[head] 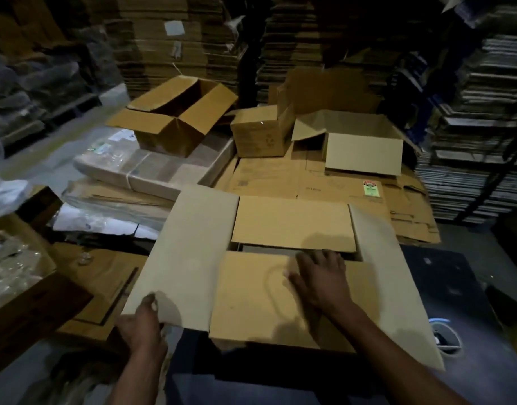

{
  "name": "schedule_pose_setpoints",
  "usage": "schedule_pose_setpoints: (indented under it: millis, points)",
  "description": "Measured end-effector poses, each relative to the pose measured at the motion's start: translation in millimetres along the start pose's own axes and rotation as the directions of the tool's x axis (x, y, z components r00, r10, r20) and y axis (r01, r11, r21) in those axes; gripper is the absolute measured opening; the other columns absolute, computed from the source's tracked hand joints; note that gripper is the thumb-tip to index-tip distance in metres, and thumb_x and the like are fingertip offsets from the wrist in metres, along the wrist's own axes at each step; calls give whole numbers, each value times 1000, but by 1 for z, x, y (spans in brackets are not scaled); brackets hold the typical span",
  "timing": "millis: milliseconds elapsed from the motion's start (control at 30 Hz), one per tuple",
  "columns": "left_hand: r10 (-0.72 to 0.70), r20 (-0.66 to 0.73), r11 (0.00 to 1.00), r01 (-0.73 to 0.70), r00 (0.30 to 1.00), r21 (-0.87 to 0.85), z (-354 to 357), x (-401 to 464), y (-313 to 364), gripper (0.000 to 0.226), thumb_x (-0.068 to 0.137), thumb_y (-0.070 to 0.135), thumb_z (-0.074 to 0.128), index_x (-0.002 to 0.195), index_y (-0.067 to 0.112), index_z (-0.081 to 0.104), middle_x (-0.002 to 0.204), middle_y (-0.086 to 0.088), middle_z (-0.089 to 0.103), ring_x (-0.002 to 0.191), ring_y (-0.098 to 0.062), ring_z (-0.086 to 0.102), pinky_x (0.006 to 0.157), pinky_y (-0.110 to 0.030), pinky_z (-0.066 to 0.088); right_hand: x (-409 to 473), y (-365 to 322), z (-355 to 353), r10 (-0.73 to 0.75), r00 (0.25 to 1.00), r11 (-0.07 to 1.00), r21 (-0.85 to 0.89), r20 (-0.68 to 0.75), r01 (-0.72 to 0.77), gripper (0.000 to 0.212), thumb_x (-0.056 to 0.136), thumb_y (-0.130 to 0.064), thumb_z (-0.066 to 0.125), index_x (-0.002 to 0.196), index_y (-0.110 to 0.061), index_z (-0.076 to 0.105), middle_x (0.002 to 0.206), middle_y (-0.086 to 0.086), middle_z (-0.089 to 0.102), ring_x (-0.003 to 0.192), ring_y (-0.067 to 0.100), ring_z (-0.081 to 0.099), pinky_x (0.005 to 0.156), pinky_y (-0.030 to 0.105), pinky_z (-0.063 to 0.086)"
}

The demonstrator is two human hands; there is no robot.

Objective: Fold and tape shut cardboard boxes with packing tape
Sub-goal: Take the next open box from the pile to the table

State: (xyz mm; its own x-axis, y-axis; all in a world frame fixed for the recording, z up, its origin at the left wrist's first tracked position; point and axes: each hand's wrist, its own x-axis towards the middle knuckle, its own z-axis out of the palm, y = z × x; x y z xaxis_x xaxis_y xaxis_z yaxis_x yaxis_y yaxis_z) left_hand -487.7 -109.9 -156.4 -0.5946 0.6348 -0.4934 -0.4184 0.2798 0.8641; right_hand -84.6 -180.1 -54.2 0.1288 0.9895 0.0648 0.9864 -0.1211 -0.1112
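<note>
1. Two hands on one box (280, 273): right hand (318, 276) flat, fingers spread, pressing the near flap (251, 296) down.
2. Left hand (143, 320) pinches the left flap (193, 252) at its near corner; flap not yet folded in.
3. Beyond the right fingertips, far flap (292, 220) lies down; right flap (388, 273) splays outward.
4. Step, likely: folding. Next: close both side flaps, then tape; no tape roll seen.
5. Further out: open boxes (175, 118), flat cardboard stacks (169, 33).
</note>
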Motion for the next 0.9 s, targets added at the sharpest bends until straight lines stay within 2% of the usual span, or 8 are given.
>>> schedule_pose_setpoints:
  millis: [100, 233, 367, 500, 567, 667, 767, 900]
  points:
    - [-29, 52, 998, 26, 998, 58, -6, -18, 1, 69, 82, 21, 90, 140, 7, 56, 124, -12, 69, 103, -32, 72, 96, -55, 62, -57, -24, -49, 8, 967, 997, 80, -254, 12, 53, 99, -74, 46, 119, -29, 65, 119, 1, 61, 117, 31, 52, 108, 54, 40]
    - [18, 56, 998, -21, 998, 57, -5, -25, 7, 50, 91, 9, 82, 136, 8, 60, 121, -10, 70, 101, -30, 72, 98, -49, 60, -133, -43, -87, -40, 975, 989, 134, -217, 70, 28, 94, -64, 60, 110, -41, 61, 111, -11, 63, 106, 19, 61, 95, 47, 51]
    - [89, 90, 996, -92, 992, 22, -6, -40, 9, 57, 83, 4, 79, 135, 25, 68, 118, -2, 80, 100, -30, 80, 77, -49, 67, -172, -34, -82, -185, 962, 970, 118, -200, 211, 69, 65, -45, 94, 125, -41, 62, 116, -11, 66, 99, 17, 68, 85, 44, 58]
    - [130, 53, 990, -126, 990, -71, -2, -26, -7, 58, 82, 35, 86, 136, 37, 67, 123, 1, 79, 101, -29, 80, 85, -63, 66, -173, -29, -75, -217, 939, 965, 89, -266, 248, 81, 64, -48, 94, 137, -37, 60, 125, -4, 64, 116, 24, 63, 90, 47, 58]
    - [119, 26, 987, -115, 993, -116, 2, -51, -4, 65, 87, 55, 80, 145, 34, 60, 131, 1, 75, 105, -27, 78, 88, -55, 66, -150, -22, -69, -189, 939, 975, 63, -287, 215, 85, 66, -31, 92, 145, -34, 58, 136, 5, 61, 138, 37, 50, 102, 61, 49]
    - [134, 43, 987, -130, 990, -89, 8, -108, -2, 65, 99, 41, 78, 154, 19, 51, 139, -4, 69, 113, -29, 72, 98, -48, 61, -99, -9, -58, -85, 973, 995, -64, -214, 73, 83, 87, -31, 75, 161, -39, 39, 156, 9, 47, 157, 43, 23, 120, 68, 23]
    - [59, 156, 997, -66, 986, 38, 8, -129, -26, 90, 89, 32, 90, 162, 12, 41, 146, -6, 62, 127, -31, 63, 113, -49, 52, -67, 15, -30, 27, 998, 999, -44, -49, -29, 80, 100, -49, 60, 168, -40, 18, 171, 15, 29, 161, 43, 8, 123, 72, 15]
    - [-24, 236, 996, 2, 971, 92, 16, -143, -52, 96, 82, 22, 97, 157, 19, 38, 139, -4, 59, 124, -30, 59, 117, -52, 49, -75, 50, -4, 142, 985, 990, 1, 94, -143, 64, 102, -62, 49, 162, -43, 33, 174, 13, 19, 161, 43, 3, 121, 76, 16]
